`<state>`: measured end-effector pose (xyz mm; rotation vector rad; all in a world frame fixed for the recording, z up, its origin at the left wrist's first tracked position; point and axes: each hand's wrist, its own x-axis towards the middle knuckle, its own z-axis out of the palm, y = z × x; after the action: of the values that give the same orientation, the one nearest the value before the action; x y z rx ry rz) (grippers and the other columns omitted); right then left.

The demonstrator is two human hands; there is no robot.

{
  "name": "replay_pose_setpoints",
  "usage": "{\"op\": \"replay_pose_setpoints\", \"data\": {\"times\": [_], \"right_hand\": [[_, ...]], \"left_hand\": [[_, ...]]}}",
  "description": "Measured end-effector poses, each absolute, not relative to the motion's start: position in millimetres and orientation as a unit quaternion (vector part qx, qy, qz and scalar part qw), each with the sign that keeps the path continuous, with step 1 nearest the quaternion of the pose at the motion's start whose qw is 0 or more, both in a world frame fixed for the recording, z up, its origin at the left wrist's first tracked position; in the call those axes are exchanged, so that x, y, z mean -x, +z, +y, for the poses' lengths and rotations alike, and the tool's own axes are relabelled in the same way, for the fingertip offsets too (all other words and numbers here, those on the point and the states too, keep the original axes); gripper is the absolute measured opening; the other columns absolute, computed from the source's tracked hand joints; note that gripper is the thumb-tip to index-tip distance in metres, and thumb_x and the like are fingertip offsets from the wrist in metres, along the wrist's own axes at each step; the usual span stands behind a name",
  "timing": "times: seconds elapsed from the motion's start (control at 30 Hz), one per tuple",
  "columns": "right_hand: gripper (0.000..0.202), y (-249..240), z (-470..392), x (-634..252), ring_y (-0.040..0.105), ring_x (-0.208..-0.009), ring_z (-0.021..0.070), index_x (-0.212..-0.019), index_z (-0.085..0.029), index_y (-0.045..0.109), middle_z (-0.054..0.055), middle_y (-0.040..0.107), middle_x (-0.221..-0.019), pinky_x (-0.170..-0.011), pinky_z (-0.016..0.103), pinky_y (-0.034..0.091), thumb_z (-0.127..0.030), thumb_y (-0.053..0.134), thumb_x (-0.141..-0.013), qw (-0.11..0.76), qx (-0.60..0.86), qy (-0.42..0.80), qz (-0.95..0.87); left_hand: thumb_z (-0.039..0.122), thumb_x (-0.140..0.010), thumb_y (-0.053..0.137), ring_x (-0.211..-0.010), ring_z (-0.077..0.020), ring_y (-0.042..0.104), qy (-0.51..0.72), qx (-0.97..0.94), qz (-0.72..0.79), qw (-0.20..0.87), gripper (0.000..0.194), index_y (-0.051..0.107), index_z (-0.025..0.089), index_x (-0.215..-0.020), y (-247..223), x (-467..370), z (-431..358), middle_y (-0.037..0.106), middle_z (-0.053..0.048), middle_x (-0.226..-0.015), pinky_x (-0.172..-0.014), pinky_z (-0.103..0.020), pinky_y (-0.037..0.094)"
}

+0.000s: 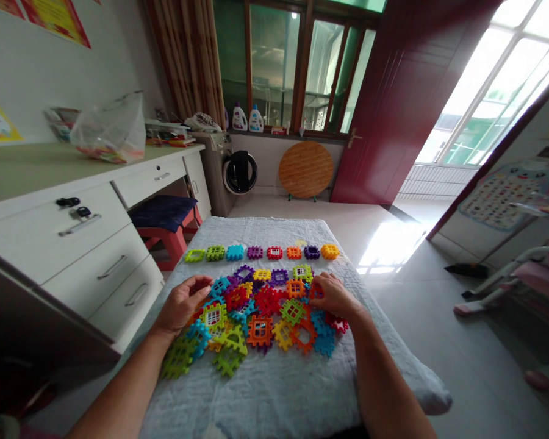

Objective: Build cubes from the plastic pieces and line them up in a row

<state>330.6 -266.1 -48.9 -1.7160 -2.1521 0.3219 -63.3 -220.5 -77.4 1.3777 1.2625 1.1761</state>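
Left hand (178, 308) at left edge of the pile of plastic pieces (267, 300), thumb and fingers slightly apart, nearest a blue piece (219, 286); nothing visibly held. Right hand (333, 294) over right side of pile, fingers curled down at a piece (317, 290) partly hidden under them; can't tell if they are closed on it. Pile is mixed colors, pieces overlapping, on a light blue cloth (293, 390). Beyond it, row of eight pieces (235, 252), spaced apart: lime, green, blue, purple, red, orange, dark purple, yellow-orange. White desk (18, 161) at left with plastic bag (112, 131) on top, washing machine (216, 160) behind, red door (388, 97) to right.
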Motion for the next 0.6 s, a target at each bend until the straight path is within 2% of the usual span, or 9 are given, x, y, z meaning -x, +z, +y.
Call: {"op": "replay_pose_setpoints", "data": {"times": [0.13, 0.27, 0.37, 0.47, 0.6], "right_hand": [[0.003, -41.9, -262.1, -324.1, 0.046, -0.062, 0.0125, -0.072, -0.02, 0.056, -0.003, 0.053, -0.065, -0.061, 0.024, 0.033, -0.018, 0.058, -0.071, 0.261, 0.6, 0.142, -0.743], [0.003, -38.3, -260.1, -316.7, 0.051, -0.074, 0.0161, -0.077, -0.02, 0.054, 0.001, 0.055, -0.077, -0.07, 0.027, 0.038, -0.018, 0.053, -0.078, 0.355, 0.62, 0.058, -0.698], [0.008, -40.9, -263.0, -313.0, 0.051, -0.086, 0.0197, -0.085, -0.021, 0.056, 0.005, 0.055, -0.089, -0.078, 0.03, 0.04, -0.02, 0.057, -0.076, 0.307, 0.619, 0.054, -0.721], [0.028, -43.6, -266.8, -316.0, 0.05, -0.092, 0.0213, -0.097, -0.021, 0.059, 0.005, 0.055, -0.096, -0.084, 0.034, 0.041, -0.026, 0.066, -0.071, 0.249, 0.596, 0.112, -0.755], [0.044, -46.4, -267.6, -325.5, 0.049, -0.099, 0.0221, -0.112, -0.021, 0.057, 0.006, 0.055, -0.105, -0.091, 0.036, 0.038, -0.03, 0.067, -0.07, 0.238, 0.583, 0.134, -0.765]], "left_hand": [[0.044, -0.066, 0.072, -0.089, -0.0235, 0.065, 0.477, -0.558, 0.505, 0.454, 0.043, 0.063, 0.016, -0.096, -79.1, 64.3, -219.9, 0.069, -0.007, -0.094, -0.084, -0.037, 0.051], [0.043, -0.064, 0.074, -0.086, -0.0225, 0.065, 0.481, -0.556, 0.503, 0.455, 0.043, 0.064, 0.016, -0.095, -77.4, 63.0, -220.1, 0.07, -0.006, -0.092, -0.081, -0.035, 0.052], [0.045, -0.063, 0.074, -0.085, -0.0221, 0.066, 0.478, -0.554, 0.506, 0.456, 0.044, 0.064, 0.016, -0.094, -74.4, 61.1, -221.5, 0.07, -0.005, -0.091, -0.079, -0.034, 0.053], [0.048, -0.061, 0.074, -0.085, -0.0228, 0.066, 0.479, -0.553, 0.511, 0.451, 0.046, 0.064, 0.016, -0.093, -73.2, 60.5, -222.6, 0.071, -0.006, -0.091, -0.078, -0.035, 0.053], [0.047, -0.062, 0.074, -0.085, -0.0232, 0.066, 0.478, -0.557, 0.508, 0.45, 0.047, 0.064, 0.016, -0.095, -74.6, 61.2, -222.6, 0.07, -0.007, -0.092, -0.077, -0.036, 0.054]]}}
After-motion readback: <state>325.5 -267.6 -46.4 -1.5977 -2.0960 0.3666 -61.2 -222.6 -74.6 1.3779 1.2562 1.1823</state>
